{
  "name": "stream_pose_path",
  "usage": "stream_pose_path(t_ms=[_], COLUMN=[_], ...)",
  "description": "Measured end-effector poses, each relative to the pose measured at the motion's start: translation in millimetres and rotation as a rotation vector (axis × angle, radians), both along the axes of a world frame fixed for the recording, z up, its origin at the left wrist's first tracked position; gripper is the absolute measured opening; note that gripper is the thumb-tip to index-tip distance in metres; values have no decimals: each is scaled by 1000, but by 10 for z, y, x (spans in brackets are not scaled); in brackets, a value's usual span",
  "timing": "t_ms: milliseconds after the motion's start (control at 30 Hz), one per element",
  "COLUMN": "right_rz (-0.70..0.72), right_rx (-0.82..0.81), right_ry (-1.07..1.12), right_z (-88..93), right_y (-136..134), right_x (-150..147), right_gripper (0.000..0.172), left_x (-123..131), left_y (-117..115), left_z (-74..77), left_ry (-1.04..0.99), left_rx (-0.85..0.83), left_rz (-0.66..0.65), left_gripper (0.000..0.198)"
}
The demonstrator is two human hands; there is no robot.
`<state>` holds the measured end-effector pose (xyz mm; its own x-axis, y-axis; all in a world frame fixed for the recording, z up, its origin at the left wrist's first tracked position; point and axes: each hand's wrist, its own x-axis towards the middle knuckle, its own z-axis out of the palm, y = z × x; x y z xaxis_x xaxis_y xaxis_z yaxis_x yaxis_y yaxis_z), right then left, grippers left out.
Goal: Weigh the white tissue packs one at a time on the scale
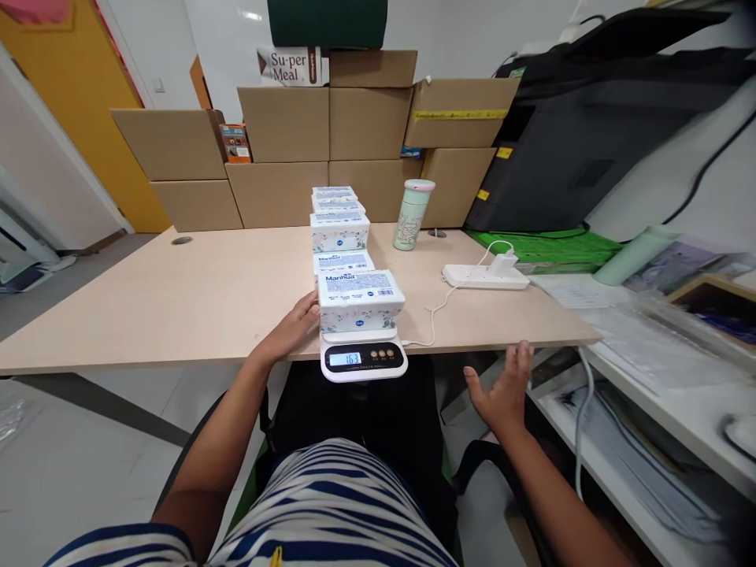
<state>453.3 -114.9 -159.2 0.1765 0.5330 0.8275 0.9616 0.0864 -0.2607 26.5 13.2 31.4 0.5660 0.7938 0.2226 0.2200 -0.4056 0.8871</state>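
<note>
Pale surface [177,307] bears a scale [365,376]; its tissue pack [360,303] lies crosswise, just right of the nearer left grip [298,324], whose hold cannot be told; the right grip [505,387] hangs released.

At my twelve o'clock sits a white plastic digital scale [365,368], its black control panel [365,356] on the six o'clock side with three round buttons and a lit display [345,359] that seems to read 163. On it I have a white, plastic-wrapped rectangular pack [360,303], lying flat, with blue "Manhua" lettering on top and floral print along its side. Behind, similar white plastic-wrapped packs [339,234] run in a line towards twelve o'clock, partly hiding one another.
</note>
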Motion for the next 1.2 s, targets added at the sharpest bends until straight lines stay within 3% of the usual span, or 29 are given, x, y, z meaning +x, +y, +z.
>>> stream_pose_path(t_ms=[100,367,767,1200], right_rz=[-9,-18,43,46], right_rx=[2,-43,-42,-10], right_ry=[8,77,74,3], right_z=[-21,-56,-132,-150], right_y=[-41,-37,159,263], right_x=[50,51,66,47], right_gripper=[99,97,110,112], left_x=[-35,-33,-106,-111], left_y=[19,9,68,6], left_z=[-37,-50,-180,-125], left_ry=[-6,0,-49,8], left_rx=[-78,-82,24,-26], left_rz=[31,106,-55,38], left_gripper=[92,82,116,127])
